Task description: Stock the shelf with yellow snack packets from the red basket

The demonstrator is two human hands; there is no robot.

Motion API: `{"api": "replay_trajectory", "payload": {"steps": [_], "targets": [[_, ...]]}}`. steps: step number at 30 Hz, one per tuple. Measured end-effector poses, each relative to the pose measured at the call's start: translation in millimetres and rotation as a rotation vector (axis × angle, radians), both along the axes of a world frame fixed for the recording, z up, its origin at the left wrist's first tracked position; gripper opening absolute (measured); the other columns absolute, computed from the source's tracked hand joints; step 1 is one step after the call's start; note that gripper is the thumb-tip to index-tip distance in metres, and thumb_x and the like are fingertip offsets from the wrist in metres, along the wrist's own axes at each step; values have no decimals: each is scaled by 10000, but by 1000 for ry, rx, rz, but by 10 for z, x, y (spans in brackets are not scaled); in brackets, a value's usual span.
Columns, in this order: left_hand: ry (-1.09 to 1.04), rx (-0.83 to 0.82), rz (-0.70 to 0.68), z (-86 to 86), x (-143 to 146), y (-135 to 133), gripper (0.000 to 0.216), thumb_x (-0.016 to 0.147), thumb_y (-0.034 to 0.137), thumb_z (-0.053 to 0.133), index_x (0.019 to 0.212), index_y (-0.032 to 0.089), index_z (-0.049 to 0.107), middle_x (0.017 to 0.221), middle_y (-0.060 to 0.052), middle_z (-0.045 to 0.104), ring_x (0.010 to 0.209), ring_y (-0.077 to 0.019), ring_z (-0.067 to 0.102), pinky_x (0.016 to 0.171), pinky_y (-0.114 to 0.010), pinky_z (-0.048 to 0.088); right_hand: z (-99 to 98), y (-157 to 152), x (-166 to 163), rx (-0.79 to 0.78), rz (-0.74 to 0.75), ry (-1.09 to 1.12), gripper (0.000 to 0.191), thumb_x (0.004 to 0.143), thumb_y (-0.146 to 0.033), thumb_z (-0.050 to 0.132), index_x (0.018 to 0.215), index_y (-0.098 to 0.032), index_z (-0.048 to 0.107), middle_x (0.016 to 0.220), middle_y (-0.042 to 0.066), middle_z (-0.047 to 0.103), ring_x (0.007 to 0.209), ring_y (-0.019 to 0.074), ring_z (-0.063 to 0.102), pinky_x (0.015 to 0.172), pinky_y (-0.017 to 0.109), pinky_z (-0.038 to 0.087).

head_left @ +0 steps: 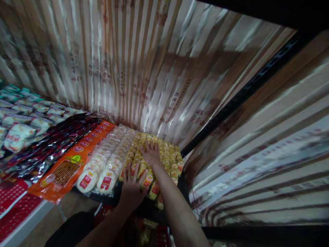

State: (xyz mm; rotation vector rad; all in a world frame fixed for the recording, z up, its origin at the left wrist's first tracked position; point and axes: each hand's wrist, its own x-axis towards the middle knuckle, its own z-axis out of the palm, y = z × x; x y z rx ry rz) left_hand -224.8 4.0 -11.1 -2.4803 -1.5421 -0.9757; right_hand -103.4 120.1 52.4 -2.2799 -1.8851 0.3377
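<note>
Rows of small yellow snack packets (168,156) lie packed on a dark shelf (151,209). My right hand (151,153) rests flat on top of them, fingers spread toward the back. My left hand (132,188) lies palm-down at the front of the same rows, fingers apart over the nearest packets. Neither hand grips a packet. Just to the left lie rows of round white cakes in clear wrappers (108,161).
An orange snack bag (72,161) lies left of the white cakes, then dark red glossy packs (51,142) and white and green packets (23,116). A red patterned box (12,199) sits at the lower left. Striped shiny foil (144,61) lines the back and right walls.
</note>
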Motion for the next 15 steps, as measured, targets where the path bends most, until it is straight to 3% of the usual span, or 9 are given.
{"api": "replay_trajectory", "payload": {"steps": [6,10,15], "targets": [[-11,-6,-7,11,35,55,614,716,508,615,1295,343,491,1440,-65,382,1334,-424,250,1039,-579,236,58,-39,-38,-141,-21,-61,683,887,-602,109,1464,-237,102,1548,36,38,1410,243,-86,1112,428,-29],[-47,-21,7,-42,43,40,635,732,570,581,1313,341,466,1461,-52,349,1362,-401,195,1068,-581,198,79,8,-58,-35,0,-93,674,900,-564,143,1462,-193,148,1546,65,28,1414,231,-64,1112,395,-54],[-81,9,3,-120,66,48,650,743,580,570,1332,338,439,1490,-50,288,1380,-390,140,1092,-573,175,114,333,42,3,-5,-86,680,902,-546,172,1456,-150,184,1542,82,81,1418,219,20,1123,366,-14]]}}
